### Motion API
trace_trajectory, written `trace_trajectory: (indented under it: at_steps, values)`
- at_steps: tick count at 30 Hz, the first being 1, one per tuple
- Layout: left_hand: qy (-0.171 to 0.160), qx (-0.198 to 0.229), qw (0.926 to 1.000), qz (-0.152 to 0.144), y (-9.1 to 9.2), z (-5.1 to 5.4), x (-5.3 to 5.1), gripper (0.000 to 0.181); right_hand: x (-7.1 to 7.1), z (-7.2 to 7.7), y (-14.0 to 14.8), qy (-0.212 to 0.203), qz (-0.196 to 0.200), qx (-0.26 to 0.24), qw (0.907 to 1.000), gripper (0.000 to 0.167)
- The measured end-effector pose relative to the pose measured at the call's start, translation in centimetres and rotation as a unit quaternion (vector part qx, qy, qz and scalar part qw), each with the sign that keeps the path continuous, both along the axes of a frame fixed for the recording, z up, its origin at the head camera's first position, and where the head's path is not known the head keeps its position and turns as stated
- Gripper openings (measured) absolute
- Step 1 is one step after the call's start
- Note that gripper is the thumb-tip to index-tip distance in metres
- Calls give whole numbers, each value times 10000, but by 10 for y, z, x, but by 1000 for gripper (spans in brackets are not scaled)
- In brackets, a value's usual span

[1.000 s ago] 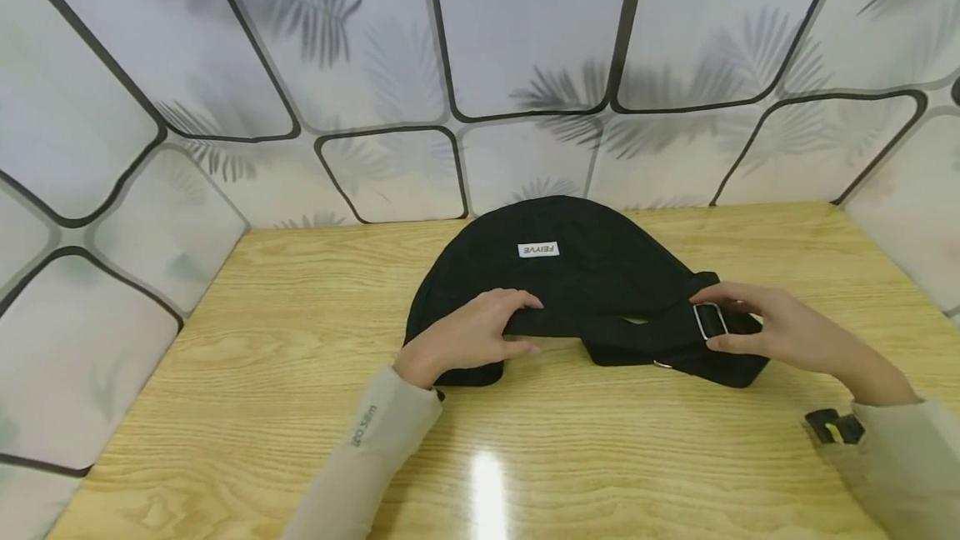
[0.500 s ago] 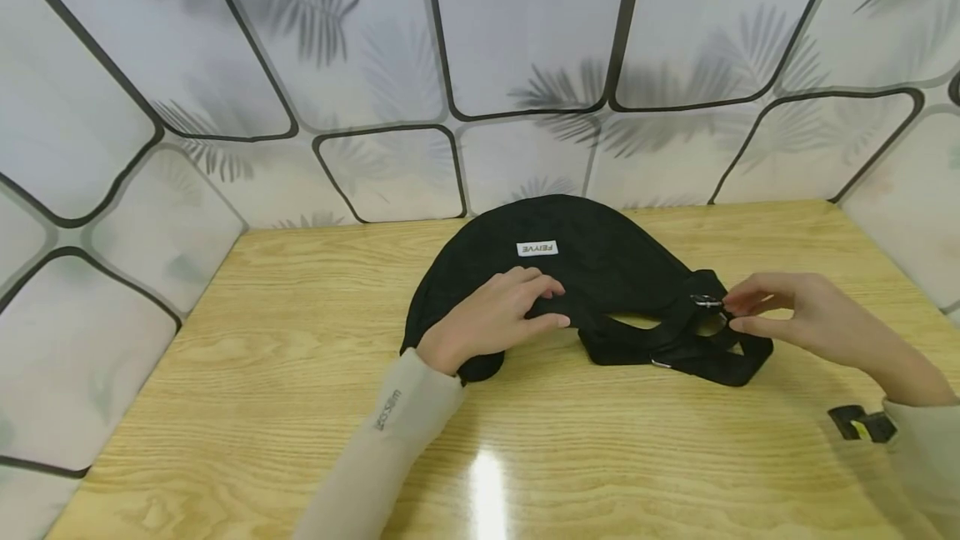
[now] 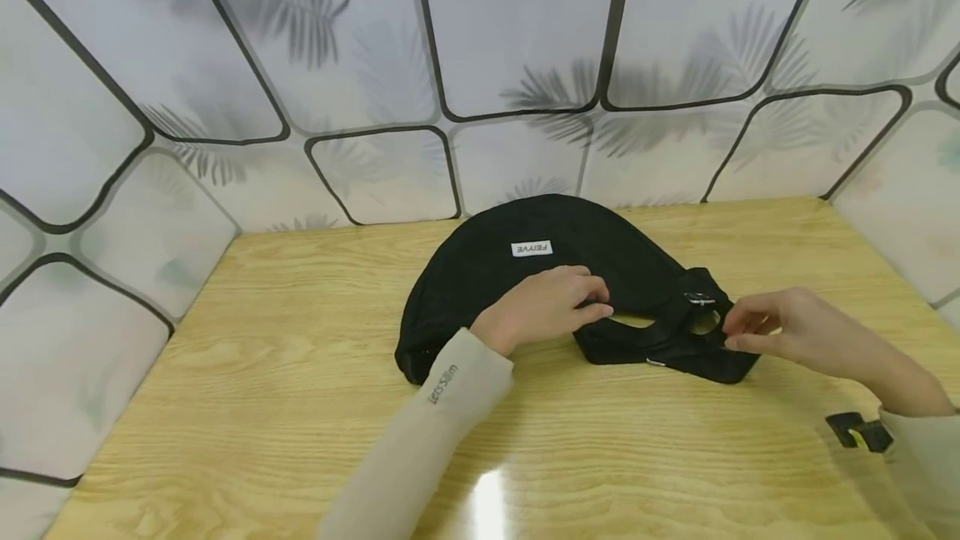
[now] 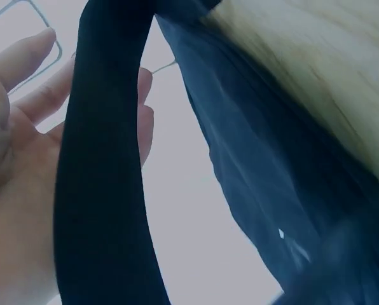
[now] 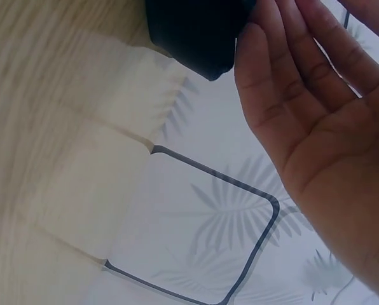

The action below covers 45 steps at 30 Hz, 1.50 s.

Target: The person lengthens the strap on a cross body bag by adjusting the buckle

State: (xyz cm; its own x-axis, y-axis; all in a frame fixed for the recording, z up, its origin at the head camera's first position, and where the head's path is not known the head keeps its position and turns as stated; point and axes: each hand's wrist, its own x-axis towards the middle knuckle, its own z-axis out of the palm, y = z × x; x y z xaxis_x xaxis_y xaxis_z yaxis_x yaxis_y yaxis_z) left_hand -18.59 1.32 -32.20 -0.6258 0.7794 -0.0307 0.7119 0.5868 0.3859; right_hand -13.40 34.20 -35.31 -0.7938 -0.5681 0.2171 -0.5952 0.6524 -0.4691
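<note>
A black crescent-shaped fabric bag (image 3: 465,290) with a white label (image 3: 532,248) lies on the wooden table, its strap (image 3: 611,348) gathered along the lower right. My left hand (image 3: 551,302) is over the bag's lower edge. In the left wrist view the strap (image 4: 107,159) runs across that hand, with thumb and fingers spread apart and partly hidden behind it. At the bag's right end, my right hand (image 3: 810,332) pinches the strap beside a metal buckle (image 3: 699,299). The right wrist view shows those fingertips meeting at black fabric (image 5: 196,32).
Behind the table (image 3: 262,407) stands a pale wall covering (image 3: 517,32) with dark outlines and leaf prints, which also rises on both sides. A small black device (image 3: 858,432) is at my right sleeve.
My left hand has moved right along the bag's lower edge. My right hand has let go of the buckle, which has tipped over flat, and now pinches the strap beside it.
</note>
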Motion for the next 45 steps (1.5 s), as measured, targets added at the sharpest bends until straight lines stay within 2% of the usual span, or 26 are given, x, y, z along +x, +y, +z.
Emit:
trace_trajectory:
  at_steps: [3, 8, 15, 21, 25, 28, 33, 39, 45]
  values:
    - [-237, -172, 9996, -33, 12, -2, -2, 27, 0, -2, 0, -76, -17, 67, 9999, 22]
    - [-507, -449, 9977, -22, 29, -11, -4, 34, 2, -4, -3, -323, -79, 207, 9992, 17]
    - [-469, -860, 9952, 60, 40, -21, -1, 46, 5, -5, -15, -473, -341, 750, 9955, 10]
    - [-494, -981, 9938, 177, 40, -24, 2, 49, 5, -11, -26, -220, -465, 1186, 9916, 17]
    - [-517, -885, 9945, 227, 39, -24, 4, 50, 5, -17, -29, 47, -530, 1430, 9883, 24]
    - [-645, -731, 9950, 206, 39, -23, 5, 49, 6, -20, -32, 99, -613, 1514, 9865, 28]
    - [-669, -406, 9969, 115, 29, -21, 8, 45, 6, -21, -37, 120, -641, 1631, 9844, 28]
    - [-485, 70, 9982, 333, 5, -18, 13, 47, 4, -20, -38, 51, -585, 1626, 9849, 24]
    - [-438, 330, 9983, 172, -16, -19, 15, 30, 4, -18, -36, -19, -642, 1384, 9883, 24]
